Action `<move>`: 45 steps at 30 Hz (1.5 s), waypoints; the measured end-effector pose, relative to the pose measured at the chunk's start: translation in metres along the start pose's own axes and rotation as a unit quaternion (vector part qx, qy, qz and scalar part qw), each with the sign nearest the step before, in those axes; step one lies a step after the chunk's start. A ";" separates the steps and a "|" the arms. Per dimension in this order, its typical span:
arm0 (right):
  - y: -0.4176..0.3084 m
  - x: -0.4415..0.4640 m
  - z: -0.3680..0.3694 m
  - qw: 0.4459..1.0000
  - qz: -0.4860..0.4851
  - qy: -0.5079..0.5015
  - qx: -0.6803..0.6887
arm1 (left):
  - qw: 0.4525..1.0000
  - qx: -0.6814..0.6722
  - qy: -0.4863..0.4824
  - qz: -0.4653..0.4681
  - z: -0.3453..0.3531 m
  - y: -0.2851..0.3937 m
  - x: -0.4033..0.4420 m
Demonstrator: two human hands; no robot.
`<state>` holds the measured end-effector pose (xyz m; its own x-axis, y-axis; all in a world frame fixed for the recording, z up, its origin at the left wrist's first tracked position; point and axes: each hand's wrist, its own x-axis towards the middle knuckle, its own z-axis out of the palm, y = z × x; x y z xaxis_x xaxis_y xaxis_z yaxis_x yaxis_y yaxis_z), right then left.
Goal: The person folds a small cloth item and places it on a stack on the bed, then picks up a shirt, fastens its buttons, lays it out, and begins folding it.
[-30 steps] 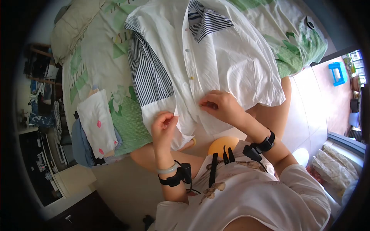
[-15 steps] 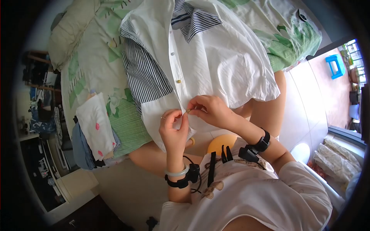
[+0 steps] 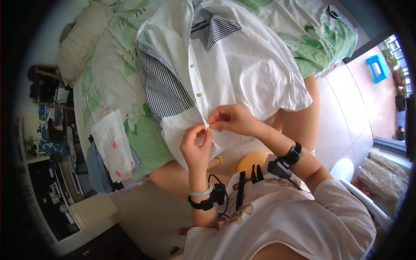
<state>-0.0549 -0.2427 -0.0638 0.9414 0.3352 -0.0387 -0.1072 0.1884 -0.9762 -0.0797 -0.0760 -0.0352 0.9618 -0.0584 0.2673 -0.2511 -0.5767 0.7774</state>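
Observation:
A white shirt with navy-striped panels lies front up across the bed edge and over my lap. Down its button strip sit a pale button and a gold-coloured button. My left hand pinches the lower strip between thumb and forefinger. Pressed against the same spot, my right hand holds a small gold-coloured button in its fingertips. The two hands' fingertips nearly touch, and whether the button is through a hole is too small to tell.
Folded clothes lie on the bed's left side, on a green-and-white sheet. A pillow is at the far left. To the right are a blue stool and plastic-wrapped items. Shelves stand at left.
The whole view has shifted slightly. My right fingers have closed in differently on the lower button, which now shows more plainly. My left hand keeps its pinch on the strip.

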 end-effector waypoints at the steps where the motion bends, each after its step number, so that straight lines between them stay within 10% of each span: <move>1: 0.002 0.001 -0.001 1.000 -0.002 0.001 -0.001 | 1.000 -0.007 -0.015 -0.017 0.000 -0.002 0.001; 31: -0.003 0.005 -0.003 0.994 0.073 0.023 0.080 | 0.934 0.180 0.075 0.298 0.016 -0.003 0.000; 45: -0.004 0.006 -0.017 0.975 0.080 -0.009 0.207 | 0.995 -0.071 0.034 0.063 0.021 -0.001 -0.011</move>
<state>-0.0436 -0.2568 -0.0642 0.8966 0.4062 -0.1765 -0.3758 0.4868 -0.7886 -0.0881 -0.0921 -0.0513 0.9134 -0.0639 0.4021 -0.3863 -0.4476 0.8065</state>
